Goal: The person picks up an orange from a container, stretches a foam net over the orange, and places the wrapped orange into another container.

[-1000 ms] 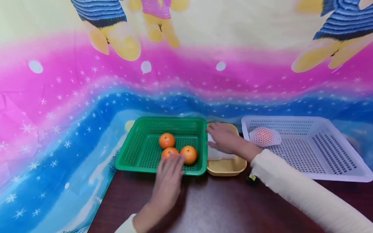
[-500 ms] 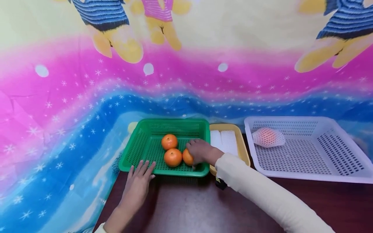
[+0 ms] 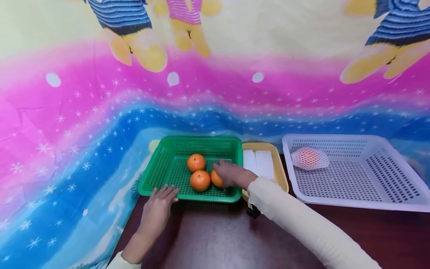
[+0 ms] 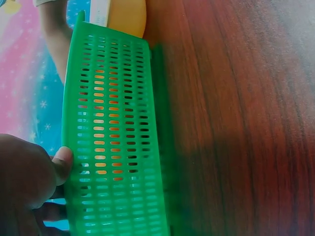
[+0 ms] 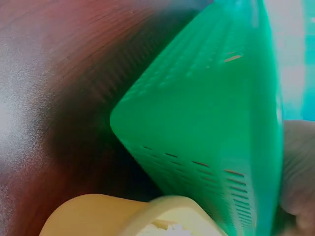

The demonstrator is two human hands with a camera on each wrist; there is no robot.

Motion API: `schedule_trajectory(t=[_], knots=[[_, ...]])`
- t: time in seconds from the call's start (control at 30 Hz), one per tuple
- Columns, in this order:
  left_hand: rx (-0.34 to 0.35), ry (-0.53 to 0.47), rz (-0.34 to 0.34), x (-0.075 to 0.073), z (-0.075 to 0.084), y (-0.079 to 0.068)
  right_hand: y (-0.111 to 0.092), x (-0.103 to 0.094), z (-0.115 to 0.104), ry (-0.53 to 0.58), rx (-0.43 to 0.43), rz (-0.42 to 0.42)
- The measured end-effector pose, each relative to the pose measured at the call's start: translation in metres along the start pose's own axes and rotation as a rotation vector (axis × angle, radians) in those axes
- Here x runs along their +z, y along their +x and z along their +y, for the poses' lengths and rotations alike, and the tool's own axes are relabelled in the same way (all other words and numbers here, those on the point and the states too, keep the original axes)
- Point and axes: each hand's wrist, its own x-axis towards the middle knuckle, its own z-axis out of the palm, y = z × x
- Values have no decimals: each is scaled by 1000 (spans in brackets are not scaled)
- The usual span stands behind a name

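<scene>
In the head view, my left hand (image 3: 157, 209) is at the front rim of the green basket (image 3: 208, 200). Its fingers reach over the rim; the left wrist view has the thumb (image 4: 62, 160) on the outer side, so the rim is held between them. Inside the basket, my right hand (image 3: 231, 174) grips an orange (image 3: 216, 180) from above, covering much of it. Two more oranges lie beside it, a front orange (image 3: 200, 181) and a back orange (image 3: 196, 163). In the right wrist view the basket wall hides most of that hand (image 5: 298, 167).
A yellow tray (image 3: 283, 175) with white foam net sleeves (image 3: 264, 163) stands right of the green basket. Farther right, a pale purple basket (image 3: 336, 203) contains a fruit in a foam net (image 3: 306, 158). A printed cloth (image 3: 215, 89) hangs behind the table (image 3: 208, 235).
My right hand has moved left from the yellow tray into the green basket and taken hold of the right-hand orange. My left hand has shifted left from over the oranges to the basket's front rim.
</scene>
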Motion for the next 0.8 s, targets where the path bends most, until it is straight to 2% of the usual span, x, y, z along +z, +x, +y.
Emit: schedule_trajectory(t=[0.2,0.33,0.5,0.67,0.8], knots=[[5,-13,7,4,1,1,-7,-6,10,196,-81,124],[10,-8,-6,6,1,0,-12,-11,17,338,-83,202],[-12,3,0,5,-1,-2,-20,-27,26,504,-85,305],[-5,-5,12,5,-3,-2,-38,-43,36,608,-50,355],[-1,-1,11,4,-4,-2,-57,-50,46,649,-73,394]])
